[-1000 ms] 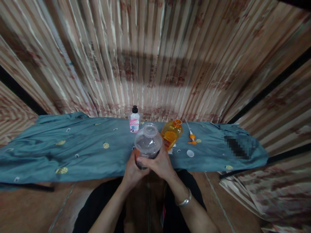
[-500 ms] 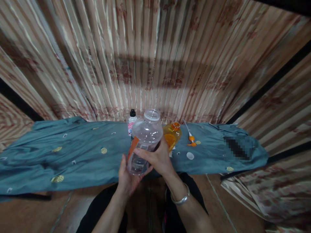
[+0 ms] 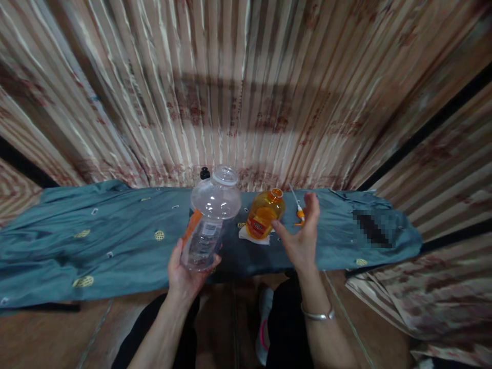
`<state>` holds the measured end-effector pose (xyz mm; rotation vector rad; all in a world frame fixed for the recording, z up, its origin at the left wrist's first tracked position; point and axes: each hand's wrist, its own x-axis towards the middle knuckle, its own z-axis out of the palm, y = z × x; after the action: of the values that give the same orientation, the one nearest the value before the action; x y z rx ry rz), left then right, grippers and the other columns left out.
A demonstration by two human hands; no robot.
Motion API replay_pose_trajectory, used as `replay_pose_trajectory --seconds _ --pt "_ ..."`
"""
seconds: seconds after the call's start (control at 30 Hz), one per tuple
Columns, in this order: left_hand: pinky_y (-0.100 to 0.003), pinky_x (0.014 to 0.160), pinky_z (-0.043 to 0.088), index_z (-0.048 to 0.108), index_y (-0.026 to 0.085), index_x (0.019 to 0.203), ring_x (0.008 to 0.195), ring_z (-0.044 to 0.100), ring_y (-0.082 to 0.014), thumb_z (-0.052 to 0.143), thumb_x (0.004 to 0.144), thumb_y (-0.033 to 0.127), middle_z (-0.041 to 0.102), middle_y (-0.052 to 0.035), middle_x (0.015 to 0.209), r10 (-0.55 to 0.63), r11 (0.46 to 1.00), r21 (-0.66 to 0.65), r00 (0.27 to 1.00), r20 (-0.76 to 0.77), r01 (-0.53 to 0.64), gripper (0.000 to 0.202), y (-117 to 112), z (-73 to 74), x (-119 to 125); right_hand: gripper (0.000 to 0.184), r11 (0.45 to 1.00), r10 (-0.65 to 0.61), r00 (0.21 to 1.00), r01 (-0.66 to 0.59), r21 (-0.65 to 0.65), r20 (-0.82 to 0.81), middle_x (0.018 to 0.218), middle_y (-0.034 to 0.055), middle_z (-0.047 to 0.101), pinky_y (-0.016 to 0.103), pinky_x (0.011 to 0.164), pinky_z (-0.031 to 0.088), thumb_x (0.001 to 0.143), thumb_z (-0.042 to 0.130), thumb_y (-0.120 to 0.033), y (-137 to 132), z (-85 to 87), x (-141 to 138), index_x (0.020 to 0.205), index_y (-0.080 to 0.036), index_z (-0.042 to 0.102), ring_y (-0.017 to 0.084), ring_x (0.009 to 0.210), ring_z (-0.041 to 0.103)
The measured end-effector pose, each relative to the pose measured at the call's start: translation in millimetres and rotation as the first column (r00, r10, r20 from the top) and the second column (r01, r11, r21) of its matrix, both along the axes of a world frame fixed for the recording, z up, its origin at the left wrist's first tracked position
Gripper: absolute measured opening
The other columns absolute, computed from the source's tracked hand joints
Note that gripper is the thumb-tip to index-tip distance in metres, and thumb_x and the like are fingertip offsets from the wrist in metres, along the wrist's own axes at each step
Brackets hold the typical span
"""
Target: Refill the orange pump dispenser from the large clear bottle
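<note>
A large clear plastic bottle [image 3: 215,200] with an uncapped mouth and an orange label leans a little in my left hand [image 3: 188,274], whose fingers wrap round its base. My right hand [image 3: 302,236] is off the bottle, thumb and fingers spread apart. Close to its thumb stands an amber bottle [image 3: 265,212], uncapped, with a red label and orange liquid inside. Under that bottle lies a white cloth or tissue [image 3: 253,237]. An orange and white pump head [image 3: 300,212] with its dip tube rests just behind my right hand, which partly covers it.
Behind the clear bottle shows the black cap [image 3: 205,173] of another bottle, mostly hidden. A teal patterned cloth [image 3: 130,241] covers the narrow table. Patterned curtains [image 3: 238,92] hang at the back. A blurred-out dark item [image 3: 372,229] lies to the right.
My right hand has let go of the clear bottle, moved right and opened beside the amber bottle. My left hand has carried the clear bottle slightly left, now covering most of the black-capped bottle.
</note>
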<state>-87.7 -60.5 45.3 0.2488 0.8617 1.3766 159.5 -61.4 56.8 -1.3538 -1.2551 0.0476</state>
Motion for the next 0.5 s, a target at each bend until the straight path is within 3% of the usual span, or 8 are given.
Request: replay_pose_trajectory --seconds 0.13,0.23,0.33,0.5 --pt "-0.038 0.051 0.061 0.075 0.023 0.105 0.077 0.080 -0.0353 0.079 0.077 0.051 0.083 -0.0092 0.093 0.019 1.000 0.014 1.000 0.006 -0.019 0.040 4 -1.9 -3 0.126 0.970 0.140 0.973 -0.173 -0.174 -0.185 0.167 0.0282 0.042 0.062 0.126 0.038 0.072 0.085 -0.068 31 -49.9 10 0.166 -0.014 0.021 0.039 0.156 0.043" --pt "-0.038 0.048 0.061 0.076 0.022 0.106 0.076 0.080 -0.0359 0.083 0.074 0.049 0.084 -0.0101 0.093 0.031 0.999 0.021 0.999 0.010 -0.031 0.042 6 -2.2 -5 0.103 0.956 0.144 0.959 -0.199 -0.216 -0.245 0.145 0.0223 0.065 0.060 0.113 0.052 0.071 0.084 -0.066 42 -69.0 3 0.152 -0.018 0.044 0.038 0.137 0.064" --pt "-0.037 0.046 0.062 0.078 0.022 0.102 0.074 0.080 -0.0340 0.086 0.070 0.047 0.085 -0.0088 0.090 0.058 0.998 0.017 0.998 0.008 -0.058 0.041 7 -2.6 -7 0.071 0.952 0.086 0.971 -0.146 -0.268 -0.223 0.115 0.0144 0.079 0.058 0.097 0.060 0.073 0.081 -0.065 44 -67.8 -4 0.126 -0.023 0.060 0.038 0.111 0.075" --pt "-0.040 0.046 0.066 0.080 0.021 0.099 0.071 0.080 -0.0325 0.089 0.068 0.040 0.086 -0.0079 0.088 0.096 0.995 0.012 0.995 0.006 -0.096 0.038 7 -5.5 -14 0.067 0.947 0.048 0.985 -0.097 -0.307 -0.164 0.111 0.0139 0.080 0.050 0.087 0.062 0.071 0.082 -0.060 48 -51.8 -7 0.120 -0.022 0.059 0.037 0.102 0.078"
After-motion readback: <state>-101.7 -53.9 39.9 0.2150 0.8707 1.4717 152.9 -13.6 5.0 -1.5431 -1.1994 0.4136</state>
